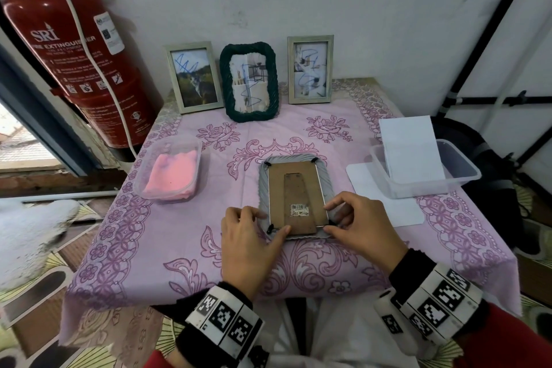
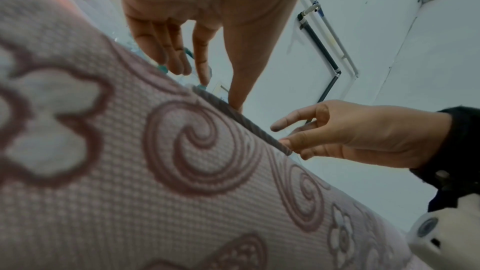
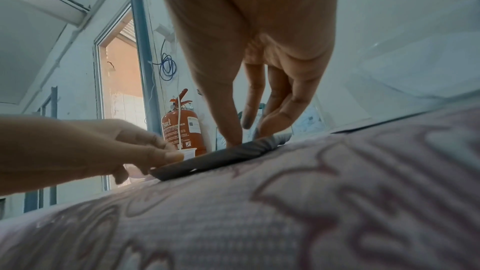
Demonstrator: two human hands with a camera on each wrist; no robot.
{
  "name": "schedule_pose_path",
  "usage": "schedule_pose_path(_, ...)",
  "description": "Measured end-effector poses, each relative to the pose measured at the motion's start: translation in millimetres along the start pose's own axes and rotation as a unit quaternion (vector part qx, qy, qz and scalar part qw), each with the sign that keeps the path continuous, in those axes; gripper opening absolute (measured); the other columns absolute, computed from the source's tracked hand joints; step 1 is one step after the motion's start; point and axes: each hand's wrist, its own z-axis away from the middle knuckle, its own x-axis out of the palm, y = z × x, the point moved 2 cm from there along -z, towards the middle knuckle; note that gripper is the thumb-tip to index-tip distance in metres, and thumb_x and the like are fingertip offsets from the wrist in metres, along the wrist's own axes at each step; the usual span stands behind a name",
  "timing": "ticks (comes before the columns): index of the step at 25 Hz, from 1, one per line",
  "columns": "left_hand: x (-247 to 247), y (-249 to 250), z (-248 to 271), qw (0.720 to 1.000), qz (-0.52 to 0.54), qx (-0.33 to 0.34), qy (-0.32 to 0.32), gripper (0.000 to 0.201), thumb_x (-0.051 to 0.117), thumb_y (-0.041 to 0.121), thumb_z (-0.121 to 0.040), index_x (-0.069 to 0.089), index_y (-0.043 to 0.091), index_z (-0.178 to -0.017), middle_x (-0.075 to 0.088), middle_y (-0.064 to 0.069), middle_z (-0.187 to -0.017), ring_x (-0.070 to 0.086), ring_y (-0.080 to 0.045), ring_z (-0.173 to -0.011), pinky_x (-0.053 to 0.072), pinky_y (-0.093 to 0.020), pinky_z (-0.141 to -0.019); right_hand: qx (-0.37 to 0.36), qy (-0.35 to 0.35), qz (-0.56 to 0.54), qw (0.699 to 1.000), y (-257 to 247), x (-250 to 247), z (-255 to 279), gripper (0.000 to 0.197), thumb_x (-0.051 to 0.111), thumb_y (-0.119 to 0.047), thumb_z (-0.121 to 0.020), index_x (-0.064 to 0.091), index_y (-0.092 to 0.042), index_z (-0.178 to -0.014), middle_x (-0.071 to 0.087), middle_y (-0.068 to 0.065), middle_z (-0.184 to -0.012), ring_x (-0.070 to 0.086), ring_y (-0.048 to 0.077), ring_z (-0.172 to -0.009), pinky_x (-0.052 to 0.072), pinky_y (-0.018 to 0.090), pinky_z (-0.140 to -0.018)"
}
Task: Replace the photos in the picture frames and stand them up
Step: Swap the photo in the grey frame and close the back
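A grey ribbed picture frame (image 1: pixel 264 188) lies face down in the middle of the table, its brown backing board (image 1: pixel 298 188) and folded stand facing up. My left hand (image 1: pixel 270 222) pinches the near left corner, thumb on the near edge beside a black clip (image 1: pixel 270 229). At the near right corner my right hand (image 1: pixel 330 216) pinches the frame between thumb and curled index finger. The right wrist view shows the frame (image 3: pixel 221 157) flat on the cloth under the right thumb tip. Three frames with scribbled photos stand at the back: silver (image 1: pixel 195 78), dark green (image 1: pixel 249 82), silver (image 1: pixel 310 69).
A clear tub with a pink cloth (image 1: pixel 171 170) sits at the left. At the right, a clear tub (image 1: pixel 460 170) holds white sheets (image 1: pixel 412 149), with another sheet (image 1: pixel 397 206) under it. A red fire extinguisher (image 1: pixel 74 54) hangs left of the table.
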Motion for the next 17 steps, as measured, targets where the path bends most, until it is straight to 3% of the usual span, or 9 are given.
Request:
schedule_pose_path(2,-1.3,-1.7,0.6,1.0,-0.015,-0.011,-0.014,0.04,0.075,0.049,-0.068,0.06,0.018,-0.09,0.046,0.003,-0.094,0.046,-0.015,-0.095,0.039,-0.024,-0.083,0.007,0.0,-0.004,1.0,1.6,0.1,-0.1,0.028,0.081,-0.008,-0.066,0.066,-0.021,-0.085,0.063,-0.005,-0.065,0.056,0.003,-0.052,0.046,0.006,-0.056)
schedule_pose_path(5,0.1,0.4,1.6,1.0,0.004,-0.01,-0.02,0.035,0.075,0.046,-0.07,0.057,0.017,-0.081,0.048,0.003,-0.088,0.05,-0.018,-0.089,0.043,-0.028,-0.081,-0.002,-0.002,-0.013,1.0,0.3,3.0,0.9,0.027,0.076,-0.003,-0.067,0.065,-0.02,-0.085,0.061,-0.003,-0.064,0.056,0.002,-0.056,0.046,0.008,-0.055)
schedule_pose_path(11,1.4,0.5,1.1,0.999,0.025,-0.006,-0.022,0.035,0.076,0.042,-0.071,0.056,0.015,-0.08,0.047,0.001,-0.088,0.051,-0.019,-0.086,0.046,-0.032,-0.079,-0.022,-0.013,-0.015,1.0,-4.7,2.3,-0.9,0.03,0.072,0.002,-0.065,0.055,-0.018,-0.079,0.057,-0.001,-0.063,0.051,0.006,-0.052,0.045,0.016,-0.054)
schedule_pose_path(17,0.5,0.4,1.5,0.999,0.034,-0.002,-0.023,0.034,0.077,0.04,-0.071,0.056,0.014,-0.079,0.048,0.0,-0.088,0.052,-0.019,-0.084,0.046,-0.033,-0.079,-0.03,-0.009,-0.022,0.999,-5.9,1.8,-0.3,0.031,0.071,0.005,-0.064,0.05,-0.016,-0.073,0.055,-0.007,-0.064,0.048,0.004,-0.053,0.043,0.014,-0.054)
